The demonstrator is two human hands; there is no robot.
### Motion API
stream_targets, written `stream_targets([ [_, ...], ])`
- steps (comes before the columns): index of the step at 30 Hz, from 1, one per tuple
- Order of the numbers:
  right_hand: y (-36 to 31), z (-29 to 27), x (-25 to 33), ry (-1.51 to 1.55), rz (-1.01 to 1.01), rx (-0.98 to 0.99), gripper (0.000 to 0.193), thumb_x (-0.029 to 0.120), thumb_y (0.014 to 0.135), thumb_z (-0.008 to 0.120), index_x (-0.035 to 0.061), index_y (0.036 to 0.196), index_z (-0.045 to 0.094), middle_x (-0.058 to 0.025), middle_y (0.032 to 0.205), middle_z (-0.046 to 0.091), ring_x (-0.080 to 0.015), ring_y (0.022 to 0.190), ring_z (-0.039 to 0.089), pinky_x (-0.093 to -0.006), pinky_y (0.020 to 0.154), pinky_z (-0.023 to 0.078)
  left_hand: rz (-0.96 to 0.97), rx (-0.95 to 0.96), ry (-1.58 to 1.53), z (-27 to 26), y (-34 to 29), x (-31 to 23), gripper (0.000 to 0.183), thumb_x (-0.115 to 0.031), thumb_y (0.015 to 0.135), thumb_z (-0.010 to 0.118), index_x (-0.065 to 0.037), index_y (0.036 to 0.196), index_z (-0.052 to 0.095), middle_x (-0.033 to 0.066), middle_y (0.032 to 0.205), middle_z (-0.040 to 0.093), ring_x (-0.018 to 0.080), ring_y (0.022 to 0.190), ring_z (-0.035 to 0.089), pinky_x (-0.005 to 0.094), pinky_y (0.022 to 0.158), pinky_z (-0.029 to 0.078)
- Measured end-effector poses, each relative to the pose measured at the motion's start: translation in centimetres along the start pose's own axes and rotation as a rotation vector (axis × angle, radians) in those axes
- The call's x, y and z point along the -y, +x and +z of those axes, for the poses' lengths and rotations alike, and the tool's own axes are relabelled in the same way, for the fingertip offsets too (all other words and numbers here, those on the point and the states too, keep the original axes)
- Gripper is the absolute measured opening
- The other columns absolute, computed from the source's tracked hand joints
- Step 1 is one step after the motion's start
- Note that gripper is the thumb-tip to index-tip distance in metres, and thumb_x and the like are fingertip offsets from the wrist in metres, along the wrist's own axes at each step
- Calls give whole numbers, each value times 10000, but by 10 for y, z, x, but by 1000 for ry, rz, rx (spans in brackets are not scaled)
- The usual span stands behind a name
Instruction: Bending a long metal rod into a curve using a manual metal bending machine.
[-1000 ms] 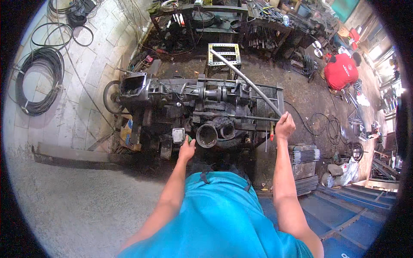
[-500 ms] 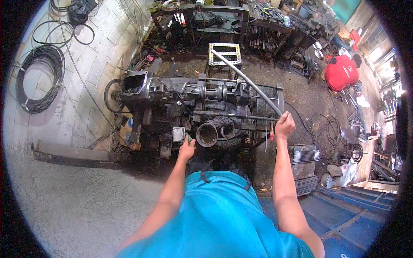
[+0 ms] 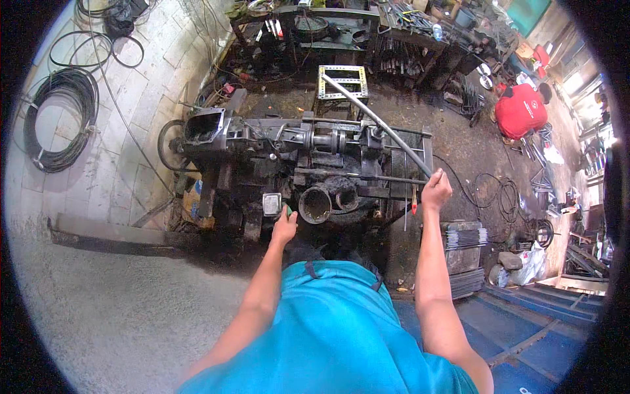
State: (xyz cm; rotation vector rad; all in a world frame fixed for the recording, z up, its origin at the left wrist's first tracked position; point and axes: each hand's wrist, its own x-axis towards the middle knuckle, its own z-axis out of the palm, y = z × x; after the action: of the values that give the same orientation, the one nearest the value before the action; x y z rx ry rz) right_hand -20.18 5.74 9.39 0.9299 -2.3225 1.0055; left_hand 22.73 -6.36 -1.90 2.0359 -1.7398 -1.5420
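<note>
Bright daylight from above, washing the pale paving blocks (image 3: pixel 125 151) at left almost white. Deep shadow under and inside the dark machine (image 3: pixel 308 164), detail lost there. Glare at the far right edge. Heavy fisheye bending toward the rim, black corners all round. Sharp in the centre, softer outward.

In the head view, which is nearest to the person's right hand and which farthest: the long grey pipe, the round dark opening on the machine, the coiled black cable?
Measured from the right hand:
1. Long grey pipe: its near end is inside the hand's grip.
2. Round dark opening: to the hand's left, on the machine's front.
3. Coiled black cable: far left, against the pale wall.
</note>
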Motion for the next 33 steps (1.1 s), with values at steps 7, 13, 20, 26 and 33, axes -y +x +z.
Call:
stream_targets([
  [7,0,-3,3,25,9,7,292,212,959,452,6,807,592,-215,754,617,-410,687,598,-489,591,453,48,-26,-29,2,-1,1,660,-473,936,451,-164,1487,256,206,1030,674,305,934,673,402,904,453],
  [13,2,-3,1,1,44,6,300,207,956,457,1,781,588,-221,738,610,-412,676,595,-491,590,453,6,-7,4,0,-2,-2,649,-453,939,460,-163,1485,263,178,1012,683,271,905,677,387,885,462],
  [20,1,-7,6,51,34,16,300,206,951,467,-2,770,587,-223,729,609,-417,667,591,-492,587,451,28,-34,-12,4,10,15,657,-466,925,473,-186,1484,271,173,998,685,275,907,675,378,885,461],
  [26,3,-7,1,56,47,-8,304,205,949,477,-2,757,590,-222,705,604,-412,656,590,-483,577,446,31,-23,-34,6,11,18,664,-482,919,473,-195,1483,272,175,985,686,280,910,674,379,886,460],
  [33,1,-8,4,83,110,0,329,220,955,476,-12,763,608,-235,738,613,-418,678,598,-482,583,448,29,-21,-21,2,-2,5,648,-453,927,478,-175,1479,284,163,954,691,260,865,683,371,859,473],
])
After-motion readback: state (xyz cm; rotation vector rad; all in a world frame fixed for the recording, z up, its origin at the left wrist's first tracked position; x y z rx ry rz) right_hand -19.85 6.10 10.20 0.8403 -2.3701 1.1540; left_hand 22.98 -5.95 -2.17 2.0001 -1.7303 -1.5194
